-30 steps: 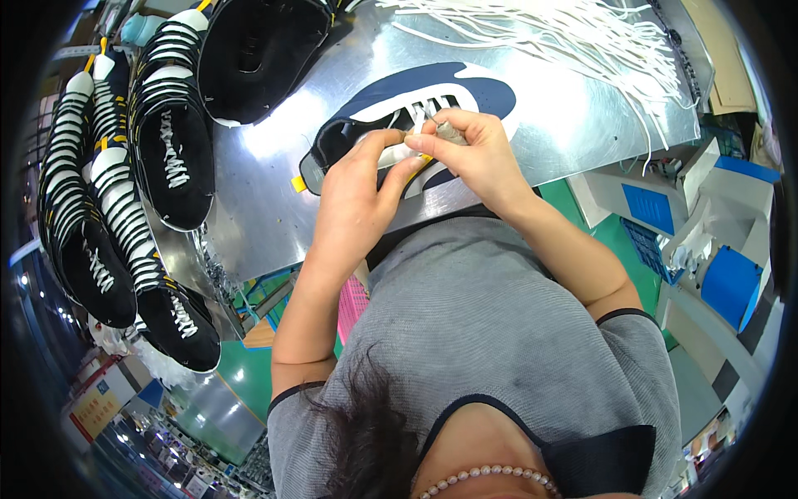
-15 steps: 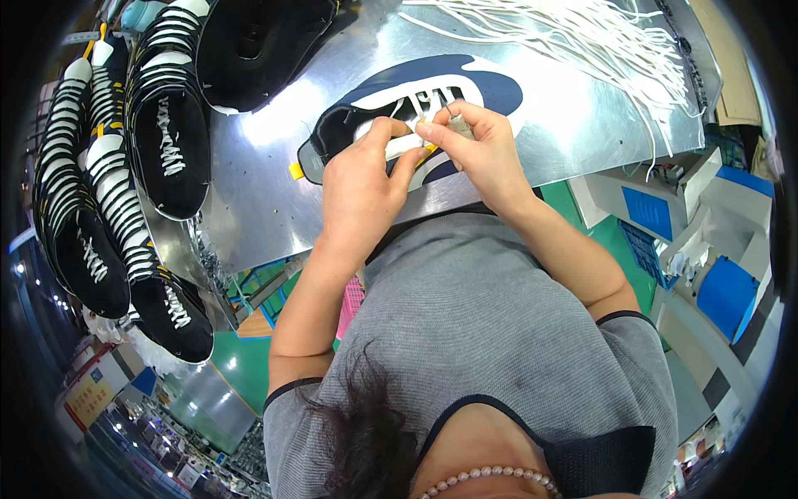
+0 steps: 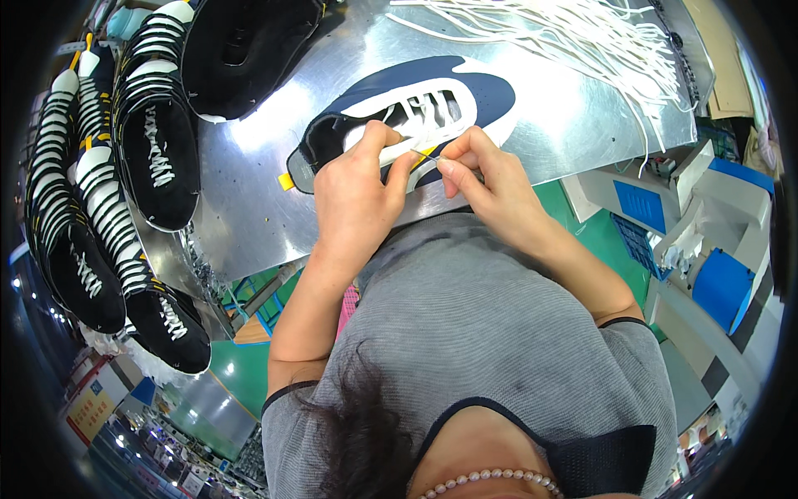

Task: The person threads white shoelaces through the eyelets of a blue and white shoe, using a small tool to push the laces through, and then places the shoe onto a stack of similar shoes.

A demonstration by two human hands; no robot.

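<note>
A flat navy and white shoe upper (image 3: pixel 465 91) lies on the shiny metal table (image 3: pixel 249 200), its lace holes partly threaded with a white lace. My left hand (image 3: pixel 357 204) presses down on its near edge, thumb and fingers gripping the white eyelet band. Just to the right, my right hand (image 3: pixel 486 187) pinches the thin end of the white lace (image 3: pixel 426 156) between thumb and forefinger, right at the upper's near eyelets. A small yellow tag sticks out at the upper's left end.
Several laced black and white shoe uppers (image 3: pixel 158 141) lie in a row at the left. A loose bundle of white laces (image 3: pixel 582 33) is spread over the table's far right. Blue and white boxes (image 3: pixel 715 249) stand lower right, beyond the table edge.
Both hands have shifted a little toward me along the upper. The right hand now draws the lace end out to the right of the eyelet.
</note>
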